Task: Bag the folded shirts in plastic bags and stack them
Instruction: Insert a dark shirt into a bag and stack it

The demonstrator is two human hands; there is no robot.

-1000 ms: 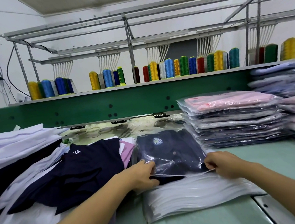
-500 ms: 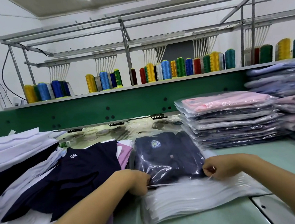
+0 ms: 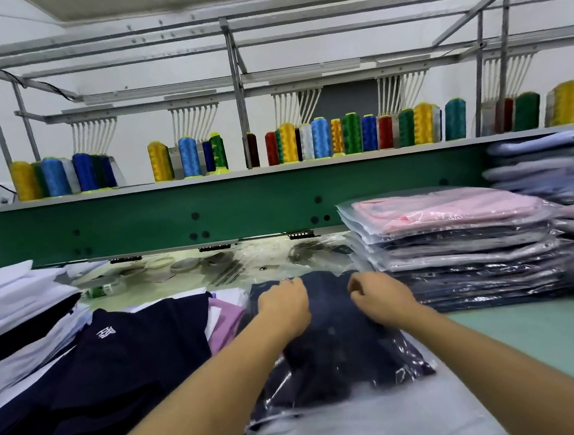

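Here, the left hand [image 3: 284,306] and the right hand [image 3: 381,299] both reach out to the middle of the frame, close together but apart, over the far end of a dark navy folded shirt [image 3: 337,350] that lies inside a clear plastic bag [image 3: 409,355]. The left hand's fingers are curled tight at the far edge of the bag and seem to grip the film there. The right hand's fingers are bent with their tips down on the bag; whether they pinch the film or only press on it cannot be told. The bagged shirt lies on a flat pile of empty whitish plastic bags [image 3: 363,420] at lower centre, which rests on the pale green table [image 3: 545,334].

Right of the hands, at mid right, stands a stack of bagged shirts [image 3: 472,271] with a pink bagged shirt [image 3: 443,208] on top. Just behind it, at the right edge, is a taller stack of pale blue and pink bagged garments [image 3: 549,169].

At lower left an unbagged navy shirt with white embroidered marks [image 3: 135,359] lies spread over other cloth, with a lilac garment [image 3: 223,322] showing between it and the bagged shirt. Folded white garments [image 3: 10,297] are heaped at the left edge.

Across the upper half runs a green machine beam [image 3: 210,216], and coloured thread cones [image 3: 320,139] stand in a row on top of it.
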